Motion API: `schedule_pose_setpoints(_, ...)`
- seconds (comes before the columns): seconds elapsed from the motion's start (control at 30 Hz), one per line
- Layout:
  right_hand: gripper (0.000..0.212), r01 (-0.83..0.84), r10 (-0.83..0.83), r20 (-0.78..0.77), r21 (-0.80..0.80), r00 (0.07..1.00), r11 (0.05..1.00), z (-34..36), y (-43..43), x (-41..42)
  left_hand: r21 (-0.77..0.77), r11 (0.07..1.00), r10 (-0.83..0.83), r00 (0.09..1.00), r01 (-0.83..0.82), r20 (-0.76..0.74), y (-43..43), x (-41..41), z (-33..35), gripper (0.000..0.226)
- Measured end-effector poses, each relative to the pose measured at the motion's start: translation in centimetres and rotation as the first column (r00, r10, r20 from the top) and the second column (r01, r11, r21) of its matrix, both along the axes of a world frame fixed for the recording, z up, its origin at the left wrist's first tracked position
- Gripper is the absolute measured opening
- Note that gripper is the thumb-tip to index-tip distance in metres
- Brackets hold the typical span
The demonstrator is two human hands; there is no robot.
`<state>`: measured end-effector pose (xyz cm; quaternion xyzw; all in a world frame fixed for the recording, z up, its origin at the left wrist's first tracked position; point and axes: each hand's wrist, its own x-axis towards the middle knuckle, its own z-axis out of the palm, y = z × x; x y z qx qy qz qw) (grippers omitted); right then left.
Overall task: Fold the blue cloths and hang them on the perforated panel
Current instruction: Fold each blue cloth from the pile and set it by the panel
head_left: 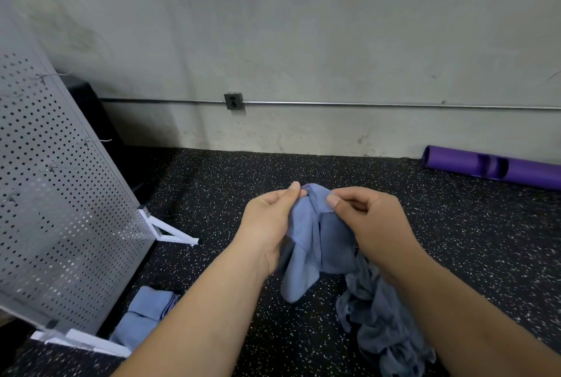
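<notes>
Both hands hold one blue cloth up over the speckled black floor. The left hand pinches its top edge between thumb and fingers, and the right hand has its fingers clamped on the fold just beside. A folded blue cloth lies at the foot of the perforated panel on the left. A crumpled greyer heap lies under the right forearm. Over by the wall lies a purple tube.
</notes>
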<state>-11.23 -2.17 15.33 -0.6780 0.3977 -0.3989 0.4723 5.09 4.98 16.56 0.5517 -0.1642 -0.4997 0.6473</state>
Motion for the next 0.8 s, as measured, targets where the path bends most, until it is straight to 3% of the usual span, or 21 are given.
schedule_pose_setpoints(0.17,0.014,0.022,-0.042,0.127,0.16,0.991,0.987,0.2,-0.1,0.0,0.064,0.996,-0.067,0.987,0.058,0.144,-0.3,0.2,-1.0,0.018)
schedule_pose_setpoints(0.27,0.013,0.023,-0.052,0.155,0.187,0.987,0.982,0.3,-0.1,0.0,0.052,0.994,-0.103,0.988,0.098,0.111,-0.3,-0.2,-0.9,0.019)
schedule_pose_setpoints(0.5,0.015,-0.038,0.037,-0.092,-0.008,0.995,0.999,-0.8,0.3,0.2,-0.059,0.986,-0.162,0.977,0.155,-0.138,-0.2,-1.0,-1.0,0.022)
schedule_pose_setpoints(0.6,0.015,-0.031,-0.005,-0.24,-0.148,0.971,0.989,-1.1,0.3,0.3,-0.047,0.994,-0.11,0.98,0.103,-0.165,-0.1,-1.0,-1.1,0.026)
schedule_pose_setpoints(0.7,0.019,-0.021,-0.038,-0.242,-0.233,0.969,0.972,-1.2,0.7,0.4,-0.021,0.999,-0.037,0.983,0.033,-0.182,-0.2,-1.0,-1.0,0.027)
schedule_pose_setpoints(0.8,0.033,-0.151,0.008,-0.348,-0.385,0.937,0.91,-1.0,0.9,0.3,-0.015,1.0,0.02,0.985,-0.023,-0.17,-0.3,-0.7,-1.1,0.028)
